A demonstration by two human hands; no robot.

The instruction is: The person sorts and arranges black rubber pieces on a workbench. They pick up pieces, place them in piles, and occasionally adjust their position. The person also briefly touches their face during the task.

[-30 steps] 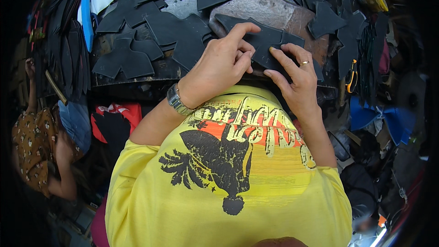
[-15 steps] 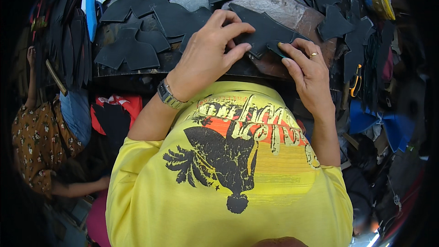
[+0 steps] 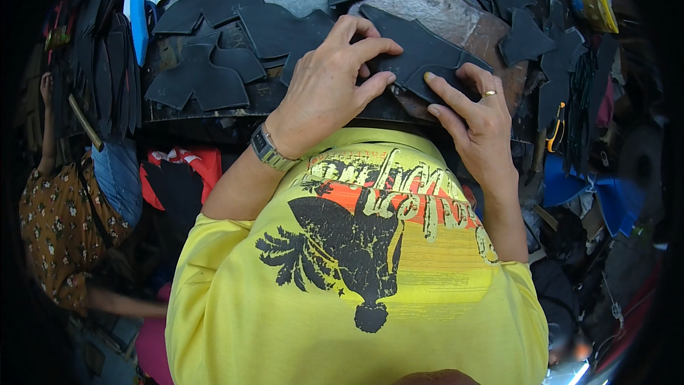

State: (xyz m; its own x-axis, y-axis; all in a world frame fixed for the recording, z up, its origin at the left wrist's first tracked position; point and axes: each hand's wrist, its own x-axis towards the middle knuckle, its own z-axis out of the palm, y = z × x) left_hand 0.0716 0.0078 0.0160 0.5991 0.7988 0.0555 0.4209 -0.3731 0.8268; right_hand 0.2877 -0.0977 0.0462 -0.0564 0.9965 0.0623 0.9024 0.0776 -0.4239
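Observation:
A large black flat cut piece, leather-like, lies near the table's front edge. Over its lower right part sits a smaller black cut piece with a curved edge. My left hand is beside the large piece's left side, thumb and forefinger apart, their tips at its edge. My right hand has its forefinger on top of the small piece and its thumb at the near edge. Its other fingers curl to the right, partly hidden. Whether the two pieces are stuck together I cannot tell.
Several similar black pieces cover the dark table around a bare brownish patch. Black strips hang at left, and orange-handled scissors at right. Another person in a flowered brown garment is at far left.
My right hand has moved slightly left with the small piece, which now lies further over the large one. Its thumb and forefinger are wider apart. My left hand has barely shifted.

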